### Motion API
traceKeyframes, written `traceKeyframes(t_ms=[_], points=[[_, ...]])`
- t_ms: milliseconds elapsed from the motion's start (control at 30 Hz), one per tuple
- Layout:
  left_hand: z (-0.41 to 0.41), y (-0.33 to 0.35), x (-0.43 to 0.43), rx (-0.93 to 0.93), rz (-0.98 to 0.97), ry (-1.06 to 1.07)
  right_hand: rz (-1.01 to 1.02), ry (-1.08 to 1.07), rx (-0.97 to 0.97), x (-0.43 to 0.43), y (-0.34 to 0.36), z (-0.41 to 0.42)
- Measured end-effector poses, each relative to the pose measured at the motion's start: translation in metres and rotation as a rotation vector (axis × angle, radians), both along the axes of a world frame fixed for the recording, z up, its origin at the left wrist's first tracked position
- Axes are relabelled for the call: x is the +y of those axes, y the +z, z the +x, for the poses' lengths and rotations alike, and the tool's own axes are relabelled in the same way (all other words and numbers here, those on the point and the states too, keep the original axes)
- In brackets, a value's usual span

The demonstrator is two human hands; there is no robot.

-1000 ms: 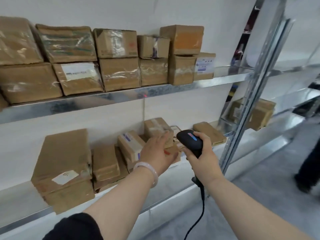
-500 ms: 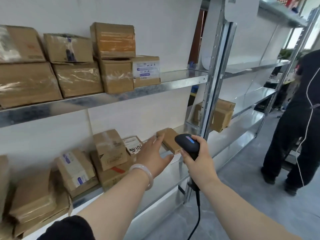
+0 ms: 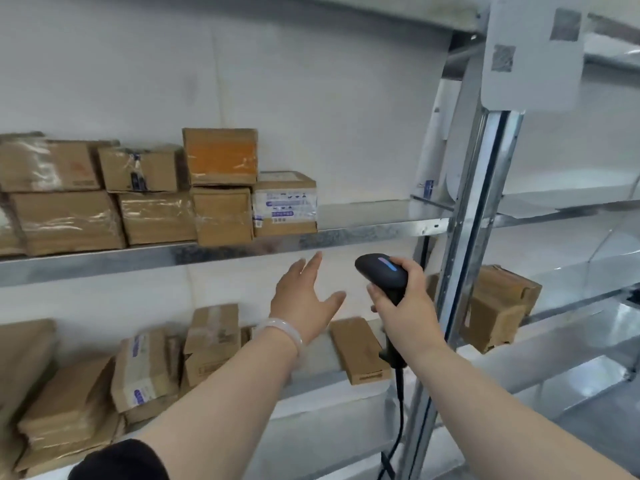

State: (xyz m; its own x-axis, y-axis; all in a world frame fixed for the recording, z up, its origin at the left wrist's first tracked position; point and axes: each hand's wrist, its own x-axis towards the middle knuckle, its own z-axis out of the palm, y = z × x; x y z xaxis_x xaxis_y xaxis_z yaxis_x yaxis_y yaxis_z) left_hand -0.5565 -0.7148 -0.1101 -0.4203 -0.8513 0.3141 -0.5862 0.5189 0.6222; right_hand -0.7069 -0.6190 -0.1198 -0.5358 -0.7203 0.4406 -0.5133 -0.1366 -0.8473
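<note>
Right hand [image 3: 401, 304] gripped scanner [image 3: 381, 274], nose aimed up-left. Left hand [image 3: 304, 299] splayed, holding nothing, nearer to labelled box [image 3: 284, 202] on upper shelf [image 3: 363, 234]. Box sat above fingertips, slightly left, label facing out.

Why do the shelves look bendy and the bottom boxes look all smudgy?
Head view: the wide-angle lens bows the shelf edge and tilts the upright post; motion blur smears the lower boxes and the left hand; the scanner in the right hand looks sharper; tape on an upper box catches glare.
</note>
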Motion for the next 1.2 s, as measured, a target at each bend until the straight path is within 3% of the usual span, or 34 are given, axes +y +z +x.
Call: traceKeyframes(t_ms=[233, 400, 867, 1200], points=[[0.018, 0.063, -0.011, 0.134, -0.137, 0.082, -0.152, 0.097, 0.016, -0.047, 0.060, 0.005], [0.015, 0.083, -0.014, 0.141, -0.097, 0.154, -0.191, 0.096, -0.024, -0.068, 0.077, 0.011], [-0.021, 0.080, -0.041, 0.221, 0.031, 0.356, -0.210, 0.210, -0.059, -0.120, 0.078, -0.011], [-0.032, 0.073, -0.058, 0.371, -0.002, 0.404, -0.257, 0.266, -0.125, -0.148, 0.075, -0.027]])
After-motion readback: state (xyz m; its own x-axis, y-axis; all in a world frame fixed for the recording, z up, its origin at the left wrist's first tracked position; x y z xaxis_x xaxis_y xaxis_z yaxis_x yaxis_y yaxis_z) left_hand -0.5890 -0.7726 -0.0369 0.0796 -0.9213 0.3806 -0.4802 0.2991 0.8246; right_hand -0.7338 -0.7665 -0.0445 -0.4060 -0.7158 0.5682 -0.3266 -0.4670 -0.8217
